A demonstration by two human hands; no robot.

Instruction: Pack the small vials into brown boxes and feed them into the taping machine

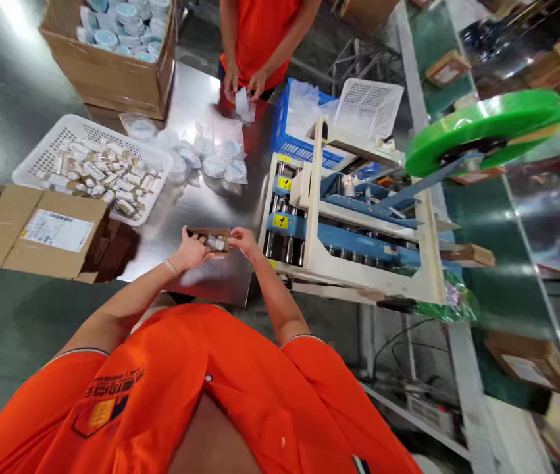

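Note:
A small open cardboard box [204,231] is held low over the near part of the steel table. Inside it lie small whitish pieces [217,243], too small to name. My left hand [191,253] is closed around the box's left end, its fingers reaching over the near side. At the right end, the fingers of my right hand [244,241] pinch the box's edge. Left of the hands, a white plastic basket [23,168] holds many small white cylinders with gold-brown ends [106,174]. Beyond the box lie bagged round pale discs [214,166].
A large carton [112,79] of pale blue-topped discs stands at the back left. Flattened cardboard [57,230] lies left. Across the steel table [188,85], a co-worker's hands [245,85] hold a small clear bag. A roller taping machine [309,224] with green tape [487,131] borders the right.

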